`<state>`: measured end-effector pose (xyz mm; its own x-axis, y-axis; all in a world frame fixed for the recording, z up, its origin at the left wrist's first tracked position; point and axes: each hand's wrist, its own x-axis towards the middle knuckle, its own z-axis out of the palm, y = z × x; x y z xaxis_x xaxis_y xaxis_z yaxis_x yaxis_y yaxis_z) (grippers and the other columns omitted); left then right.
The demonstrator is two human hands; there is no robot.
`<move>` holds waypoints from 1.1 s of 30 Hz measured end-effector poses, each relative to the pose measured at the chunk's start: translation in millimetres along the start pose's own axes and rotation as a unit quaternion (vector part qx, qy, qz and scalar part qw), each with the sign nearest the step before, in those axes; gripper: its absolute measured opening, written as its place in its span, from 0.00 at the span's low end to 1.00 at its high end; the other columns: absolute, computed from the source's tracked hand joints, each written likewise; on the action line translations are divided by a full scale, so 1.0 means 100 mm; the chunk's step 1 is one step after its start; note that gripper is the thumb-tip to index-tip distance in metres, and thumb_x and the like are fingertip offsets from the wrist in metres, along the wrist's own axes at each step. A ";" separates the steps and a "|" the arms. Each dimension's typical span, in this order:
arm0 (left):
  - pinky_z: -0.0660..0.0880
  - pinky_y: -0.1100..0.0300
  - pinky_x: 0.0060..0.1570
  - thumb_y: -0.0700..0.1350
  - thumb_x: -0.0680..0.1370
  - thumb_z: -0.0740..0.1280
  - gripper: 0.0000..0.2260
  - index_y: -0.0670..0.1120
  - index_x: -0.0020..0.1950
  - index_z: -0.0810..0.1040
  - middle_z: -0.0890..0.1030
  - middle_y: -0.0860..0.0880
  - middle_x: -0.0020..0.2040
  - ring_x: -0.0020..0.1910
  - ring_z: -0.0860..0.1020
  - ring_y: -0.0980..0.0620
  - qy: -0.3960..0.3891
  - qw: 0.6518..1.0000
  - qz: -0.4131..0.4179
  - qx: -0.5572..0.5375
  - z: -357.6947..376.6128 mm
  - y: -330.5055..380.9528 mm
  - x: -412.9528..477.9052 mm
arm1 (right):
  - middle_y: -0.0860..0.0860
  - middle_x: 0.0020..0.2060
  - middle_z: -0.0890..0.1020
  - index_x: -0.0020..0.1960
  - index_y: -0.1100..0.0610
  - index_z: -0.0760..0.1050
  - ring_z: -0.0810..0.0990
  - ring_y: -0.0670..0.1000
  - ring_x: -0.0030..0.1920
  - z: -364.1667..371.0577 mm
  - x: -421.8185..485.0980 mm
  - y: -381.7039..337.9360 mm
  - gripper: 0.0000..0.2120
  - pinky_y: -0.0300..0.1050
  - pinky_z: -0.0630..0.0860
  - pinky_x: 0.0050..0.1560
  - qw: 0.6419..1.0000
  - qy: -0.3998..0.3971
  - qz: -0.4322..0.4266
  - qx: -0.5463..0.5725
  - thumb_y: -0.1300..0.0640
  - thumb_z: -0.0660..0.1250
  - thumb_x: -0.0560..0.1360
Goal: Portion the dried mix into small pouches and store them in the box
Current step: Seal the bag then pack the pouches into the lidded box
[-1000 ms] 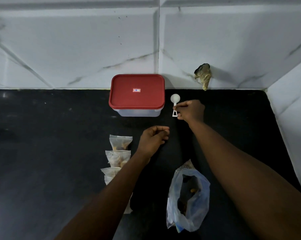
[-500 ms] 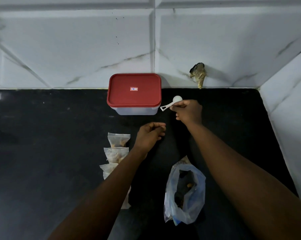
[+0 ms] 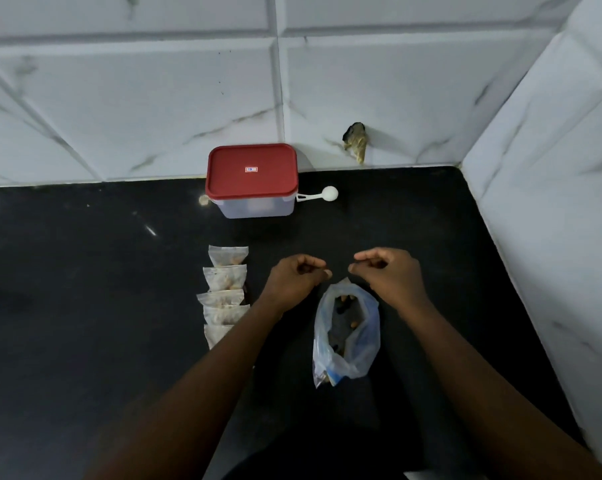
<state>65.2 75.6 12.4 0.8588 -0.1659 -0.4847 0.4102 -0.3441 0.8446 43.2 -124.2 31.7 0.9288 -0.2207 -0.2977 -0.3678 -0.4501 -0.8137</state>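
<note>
About five filled pouches [image 3: 225, 277] lie in an overlapping row left of centre. None is in the box [image 3: 251, 181] yet; it stands lidded at upper centre against the wall. The bag of dried mix [image 3: 348, 341] lies open at lower centre with some mix inside. Above its mouth the left hand [image 3: 294, 277] and right hand [image 3: 389, 271] hover, fingers curled on nothing visible. The scoop [image 3: 322, 195] lies just right of the box.

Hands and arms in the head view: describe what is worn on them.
Nothing is worn. The left hand and right hand are bare: no gloves, rings or watch in view. The left forearm and right forearm are bare too, with no sleeve showing.
</note>
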 end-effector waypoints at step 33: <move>0.79 0.51 0.57 0.48 0.78 0.70 0.17 0.43 0.64 0.79 0.82 0.42 0.61 0.60 0.80 0.45 -0.106 0.951 -0.194 -0.218 0.04 0.01 -0.69 | 0.57 0.53 0.85 0.57 0.57 0.81 0.84 0.55 0.53 -0.13 -0.76 0.09 0.12 0.48 0.81 0.45 0.940 -0.093 0.254 0.209 0.59 0.74 0.74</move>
<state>5.3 83.1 45.7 0.5546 -0.3025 -0.7752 0.8114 -0.0098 0.5844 -31.2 -122.6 53.8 0.6446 -0.1418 -0.7512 -0.7518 0.0608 -0.6566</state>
